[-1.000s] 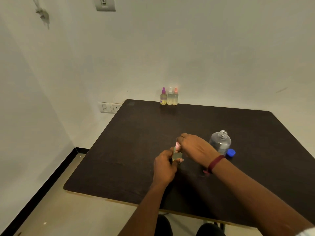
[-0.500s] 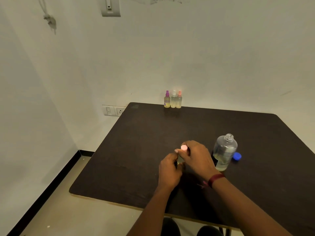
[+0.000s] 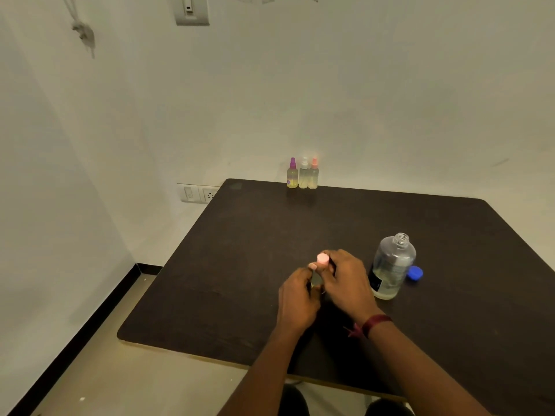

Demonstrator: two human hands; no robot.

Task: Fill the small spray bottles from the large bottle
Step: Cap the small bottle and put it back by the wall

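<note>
Head view: a person's hands meet over the middle of a dark table [image 3: 228, 280]. The left hand [image 3: 297, 298] grips the body of a small spray bottle [image 3: 315, 280], held upright, and the right hand [image 3: 345, 277] pinches its pink cap [image 3: 322, 259]. At their three o'clock stands the large bottle [image 3: 392, 265] (uncapped, partly full), with a blue cap [image 3: 415, 273] just beside it. At twelve o'clock, a row of spray bottles [image 3: 303, 175] stands at the table's far edge.

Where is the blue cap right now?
In the head view, the blue cap lies on the table, right of the large bottle, by its base.
</note>
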